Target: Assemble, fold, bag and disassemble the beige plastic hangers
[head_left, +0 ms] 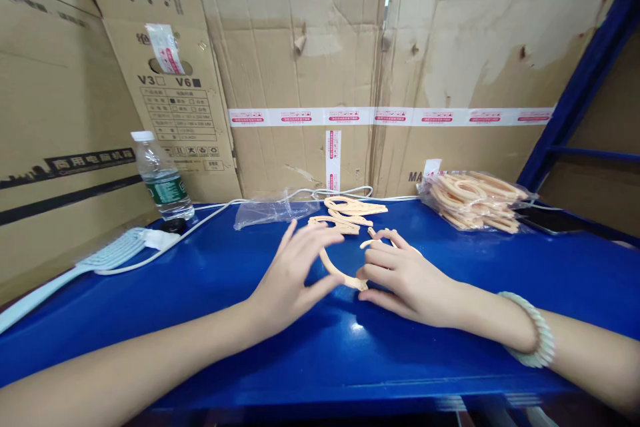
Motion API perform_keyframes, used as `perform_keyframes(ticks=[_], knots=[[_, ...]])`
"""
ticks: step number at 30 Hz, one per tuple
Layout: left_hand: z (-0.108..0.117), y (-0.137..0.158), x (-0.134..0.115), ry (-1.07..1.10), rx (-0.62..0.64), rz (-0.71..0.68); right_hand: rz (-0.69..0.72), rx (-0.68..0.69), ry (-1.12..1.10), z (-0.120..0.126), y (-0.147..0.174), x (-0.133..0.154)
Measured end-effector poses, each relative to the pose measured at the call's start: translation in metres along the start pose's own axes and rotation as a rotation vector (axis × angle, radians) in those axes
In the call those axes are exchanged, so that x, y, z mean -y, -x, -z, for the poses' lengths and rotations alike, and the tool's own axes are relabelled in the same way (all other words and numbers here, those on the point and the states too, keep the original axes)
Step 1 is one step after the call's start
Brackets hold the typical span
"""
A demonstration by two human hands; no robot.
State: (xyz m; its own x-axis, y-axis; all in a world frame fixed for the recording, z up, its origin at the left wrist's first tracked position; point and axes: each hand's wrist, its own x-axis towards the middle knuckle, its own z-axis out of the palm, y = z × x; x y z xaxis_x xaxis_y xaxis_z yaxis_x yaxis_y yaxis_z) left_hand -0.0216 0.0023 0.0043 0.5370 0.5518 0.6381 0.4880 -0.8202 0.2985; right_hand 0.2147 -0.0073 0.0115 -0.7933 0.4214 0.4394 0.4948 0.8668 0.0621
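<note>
A beige curved plastic piece (333, 268), which looks like part of a folding hanger, lies just above the blue table between my hands. My right hand (405, 277) pinches its near end between thumb and fingers. More beige plastic (369, 244) shows behind the right fingers, mostly hidden; whether it joins the same piece I cannot tell. My left hand (300, 267) is open with its fingers spread around the left side of the curve. The left thumb tip is at the curve, perhaps touching it. Just beyond, several similar beige pieces (353, 207) lie in a loose pile.
Clear plastic bags packed with beige pieces (473, 200) lie at the back right, beside a dark phone (547, 219). An empty-looking clear bag (273, 212) and a white cable (210, 221) lie behind. A water bottle (163, 180) and pale blue hairbrush (113, 250) are left. Cardboard (305, 67) walls the back.
</note>
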Motion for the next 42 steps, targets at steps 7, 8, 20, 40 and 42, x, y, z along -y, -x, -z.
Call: perform_keyframes(ticks=[7,8,20,40,42], knots=[[-0.008,0.006,-0.004,-0.110,0.230,-0.187,0.031,-0.026,0.006,-0.001,-0.002,0.008],[-0.009,0.005,-0.004,-0.118,0.249,-0.182,0.041,-0.036,0.020,-0.002,-0.003,0.009],[-0.010,0.006,-0.003,-0.022,0.261,-0.227,-0.071,0.042,-0.366,0.001,-0.004,0.010],[-0.006,-0.003,0.012,0.001,0.315,-0.320,-0.117,0.085,-0.132,-0.005,-0.002,-0.026],[-0.006,-0.004,0.013,0.023,0.344,-0.265,-0.115,0.084,-0.135,-0.006,-0.001,-0.025]])
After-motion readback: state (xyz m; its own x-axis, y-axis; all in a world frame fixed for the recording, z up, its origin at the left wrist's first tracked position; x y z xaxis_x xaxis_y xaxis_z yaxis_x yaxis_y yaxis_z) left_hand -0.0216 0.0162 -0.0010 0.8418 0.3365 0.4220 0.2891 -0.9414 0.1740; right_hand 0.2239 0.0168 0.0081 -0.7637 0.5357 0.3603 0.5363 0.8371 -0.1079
